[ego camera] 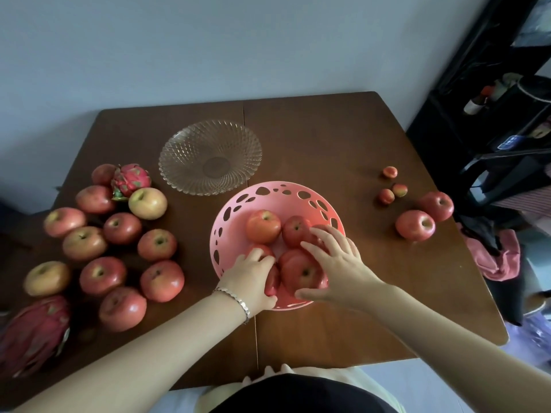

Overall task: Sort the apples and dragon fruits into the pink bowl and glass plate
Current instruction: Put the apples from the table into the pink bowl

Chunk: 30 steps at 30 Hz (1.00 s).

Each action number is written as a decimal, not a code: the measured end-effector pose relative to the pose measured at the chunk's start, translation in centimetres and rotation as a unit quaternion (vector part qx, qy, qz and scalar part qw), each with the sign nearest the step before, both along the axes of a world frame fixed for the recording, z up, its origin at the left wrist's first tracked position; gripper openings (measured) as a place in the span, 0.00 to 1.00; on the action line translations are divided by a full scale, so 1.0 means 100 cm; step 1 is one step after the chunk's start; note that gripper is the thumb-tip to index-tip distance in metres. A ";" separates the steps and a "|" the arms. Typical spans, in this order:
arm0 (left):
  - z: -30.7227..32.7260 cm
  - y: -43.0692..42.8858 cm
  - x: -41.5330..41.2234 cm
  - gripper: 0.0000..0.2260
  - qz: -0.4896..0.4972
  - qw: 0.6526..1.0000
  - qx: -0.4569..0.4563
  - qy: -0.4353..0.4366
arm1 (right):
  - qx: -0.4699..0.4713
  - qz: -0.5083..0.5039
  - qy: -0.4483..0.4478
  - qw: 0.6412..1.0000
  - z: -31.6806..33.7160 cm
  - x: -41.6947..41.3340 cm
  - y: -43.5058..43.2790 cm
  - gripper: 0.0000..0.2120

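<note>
While both hands reach into the pink bowl (277, 189), it holds five apples — the left hand (253, 278) has its fingers clamped on one (272, 280), the right hand (337, 263) has its fingers spread over another (301, 271). Eleven apples and two dragon fruits (130, 179) lie left, two apples and three small fruits right. The glass plate (210, 156) sits empty on the brown counter (328, 135) by a pale wall.
</note>
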State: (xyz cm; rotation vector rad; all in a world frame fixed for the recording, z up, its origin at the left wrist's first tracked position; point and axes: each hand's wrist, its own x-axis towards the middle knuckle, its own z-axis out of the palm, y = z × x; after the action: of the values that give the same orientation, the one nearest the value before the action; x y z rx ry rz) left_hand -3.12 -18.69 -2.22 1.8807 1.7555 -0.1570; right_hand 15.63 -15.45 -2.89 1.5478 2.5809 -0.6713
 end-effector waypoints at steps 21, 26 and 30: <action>0.028 0.034 0.024 0.21 0.092 0.979 0.007 -0.180 | 0.034 -0.336 -0.051 0.940 -0.013 0.101 0.073 0.27; 0.036 0.050 0.053 0.17 0.054 0.982 0.071 -0.168 | -0.004 -0.313 -0.175 0.934 -0.042 0.128 0.090 0.31; 0.040 0.068 0.074 0.15 0.037 0.976 0.106 -0.186 | 0.040 -0.302 -0.209 0.929 -0.047 0.135 0.103 0.34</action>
State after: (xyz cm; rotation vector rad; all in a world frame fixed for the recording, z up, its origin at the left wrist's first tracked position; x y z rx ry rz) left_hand 4.28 -11.86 1.76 1.8389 1.6260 0.4033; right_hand 29.16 -5.15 -7.63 2.2419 1.8416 -0.2132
